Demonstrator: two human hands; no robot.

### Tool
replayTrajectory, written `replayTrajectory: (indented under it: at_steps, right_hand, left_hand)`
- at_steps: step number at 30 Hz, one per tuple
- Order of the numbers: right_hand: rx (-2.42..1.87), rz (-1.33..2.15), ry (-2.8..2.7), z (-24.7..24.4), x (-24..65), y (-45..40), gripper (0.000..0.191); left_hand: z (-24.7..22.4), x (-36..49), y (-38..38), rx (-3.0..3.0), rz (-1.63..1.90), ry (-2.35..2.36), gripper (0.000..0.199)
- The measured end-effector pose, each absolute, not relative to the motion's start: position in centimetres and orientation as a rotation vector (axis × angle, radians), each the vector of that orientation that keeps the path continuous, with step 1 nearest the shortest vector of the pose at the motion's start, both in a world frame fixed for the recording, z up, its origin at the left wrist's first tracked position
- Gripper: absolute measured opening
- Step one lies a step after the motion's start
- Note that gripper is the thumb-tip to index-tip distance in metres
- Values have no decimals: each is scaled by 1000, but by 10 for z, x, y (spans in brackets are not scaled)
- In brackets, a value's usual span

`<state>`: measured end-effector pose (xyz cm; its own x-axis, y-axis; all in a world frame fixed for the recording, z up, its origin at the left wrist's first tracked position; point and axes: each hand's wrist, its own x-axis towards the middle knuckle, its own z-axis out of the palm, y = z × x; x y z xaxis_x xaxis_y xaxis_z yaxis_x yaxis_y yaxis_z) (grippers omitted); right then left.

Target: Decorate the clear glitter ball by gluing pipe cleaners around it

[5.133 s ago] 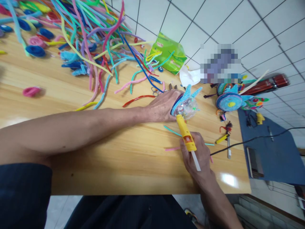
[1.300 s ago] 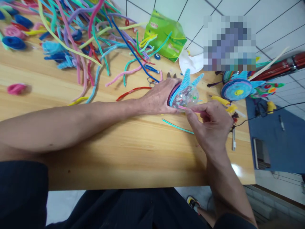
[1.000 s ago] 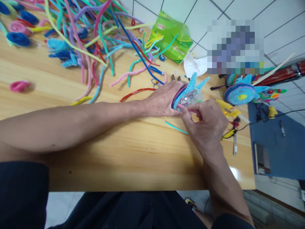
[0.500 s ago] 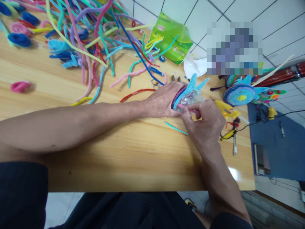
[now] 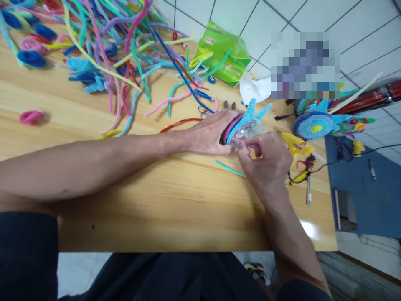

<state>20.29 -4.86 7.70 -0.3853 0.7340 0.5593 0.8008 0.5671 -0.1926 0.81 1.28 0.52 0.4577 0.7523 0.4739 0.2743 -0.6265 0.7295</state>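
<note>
My left hand (image 5: pixel 205 136) is wrapped round a clear plastic bottle-like piece (image 5: pixel 250 128). Bands of dark red and blue pipe cleaner (image 5: pixel 232 127) circle it beside my fingers. Two light blue pipe-cleaner loops (image 5: pixel 249 113) stick up from it like ears. At the near side of the piece, my right hand (image 5: pixel 266 159) pinches a pink pipe cleaner (image 5: pixel 257 149), its tip lying against the bands. The fingers hide part of the pink strand. A short teal pipe cleaner (image 5: pixel 230 168) lies on the table just below both hands.
Loose pipe cleaners (image 5: pixel 134 50) pile up at the back left. Scissors (image 5: pixel 204 111) and a green packet (image 5: pixel 224 54) lie beyond my left hand. To the right are a yellow glue gun (image 5: pixel 296 144), its cord, a pen (image 5: pixel 309 190) and a coiled pipe-cleaner figure (image 5: pixel 315 124).
My left thumb has eased slightly away from the bands, showing a dark gap and more of the coils. The right hand keeps its pinch on the pink pipe cleaner, almost in place.
</note>
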Motion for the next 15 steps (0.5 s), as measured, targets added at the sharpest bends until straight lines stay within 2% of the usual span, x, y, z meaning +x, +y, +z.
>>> replayTrajectory:
  at_steps: [4, 7, 15]
  right_hand:
    - [-1230, -80, -2193, 77, 202, -49, 20]
    - [-1247, -162, -2202, 76, 202, -49, 18]
    - [-1235, -251, -2219, 74, 202, -49, 17]
  left_hand:
    - [4, 2, 15, 2124, 1055, 786, 74]
    - [3, -1, 15, 2117, 1028, 780, 65]
    - [5, -2, 14, 2104, 1012, 784, 66]
